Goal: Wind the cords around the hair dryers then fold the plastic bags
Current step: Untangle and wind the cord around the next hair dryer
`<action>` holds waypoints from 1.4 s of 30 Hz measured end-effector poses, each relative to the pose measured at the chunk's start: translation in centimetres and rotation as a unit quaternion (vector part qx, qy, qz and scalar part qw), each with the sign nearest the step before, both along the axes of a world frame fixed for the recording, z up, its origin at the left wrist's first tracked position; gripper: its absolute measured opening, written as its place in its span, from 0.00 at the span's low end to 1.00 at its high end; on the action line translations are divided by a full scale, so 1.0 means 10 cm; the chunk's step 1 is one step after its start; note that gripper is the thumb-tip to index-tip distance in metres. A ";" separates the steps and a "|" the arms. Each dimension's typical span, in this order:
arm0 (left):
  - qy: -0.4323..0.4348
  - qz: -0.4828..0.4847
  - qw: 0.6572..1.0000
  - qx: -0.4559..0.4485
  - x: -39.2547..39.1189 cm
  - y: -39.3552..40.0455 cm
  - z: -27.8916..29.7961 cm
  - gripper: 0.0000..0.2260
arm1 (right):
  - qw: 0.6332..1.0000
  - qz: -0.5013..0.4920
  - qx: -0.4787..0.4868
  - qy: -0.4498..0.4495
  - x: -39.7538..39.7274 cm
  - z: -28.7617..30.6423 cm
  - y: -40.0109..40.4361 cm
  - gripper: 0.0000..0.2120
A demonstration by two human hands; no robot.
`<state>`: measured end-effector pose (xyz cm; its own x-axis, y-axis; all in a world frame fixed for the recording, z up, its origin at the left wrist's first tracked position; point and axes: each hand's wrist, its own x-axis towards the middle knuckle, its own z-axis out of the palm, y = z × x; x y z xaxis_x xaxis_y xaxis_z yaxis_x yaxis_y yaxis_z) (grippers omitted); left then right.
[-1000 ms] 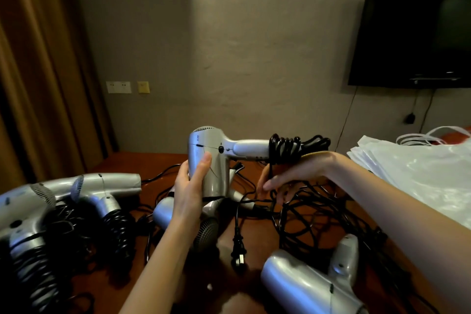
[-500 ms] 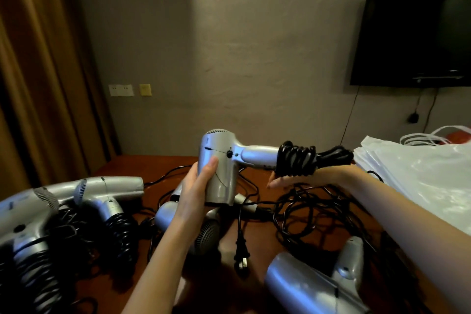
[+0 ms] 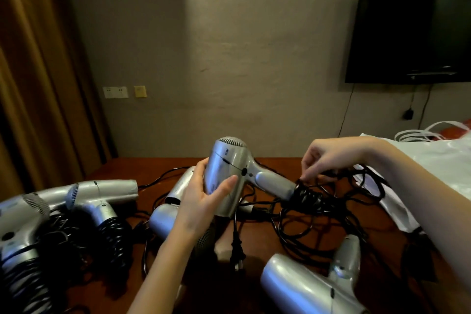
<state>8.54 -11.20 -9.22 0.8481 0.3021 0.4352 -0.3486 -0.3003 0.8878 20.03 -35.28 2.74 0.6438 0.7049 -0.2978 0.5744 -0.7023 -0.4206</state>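
Tilted down now, the held hair dryer (image 3: pixel 229 173) points its handle lower right, where black cord (image 3: pixel 309 195) coils around its end. Left hand (image 3: pixel 201 201) grips the barrel above the table (image 3: pixel 142 168); right hand (image 3: pixel 323 158) has risen and pinches the cord. White plastic bags (image 3: pixel 446 160) lie right.

A dim room. In front of me stands a plain grey wall (image 3: pixel 229 58) with pale wall sockets (image 3: pixel 116 92) low down. Brown curtains (image 3: pixel 33 71) hang at left. A black television (image 3: pixel 413 33) is mounted at right. My bench (image 3: pixel 142 168) is reddish-brown wood.
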 end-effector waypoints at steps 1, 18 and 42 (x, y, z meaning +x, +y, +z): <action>0.000 0.002 1.000 0.010 0.01 0.01 -0.01 0.28 | 0.999 -0.011 0.013 0.035 0.02 0.00 -0.02 0.09; -0.032 0.174 0.984 0.010 0.00 -0.03 -0.01 0.36 | 0.831 -0.116 0.484 0.247 -0.40 -0.56 0.20 0.07; -0.033 0.137 0.967 -0.210 0.01 0.05 0.03 0.32 | 0.751 0.000 0.557 0.354 -0.59 -1.02 0.32 0.15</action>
<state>8.67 -10.70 -8.91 0.6862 0.6733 0.2753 -0.3669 -0.0064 0.9302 14.12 -32.09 -7.50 0.6020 0.7704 0.2101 -0.0696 0.3127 -0.9473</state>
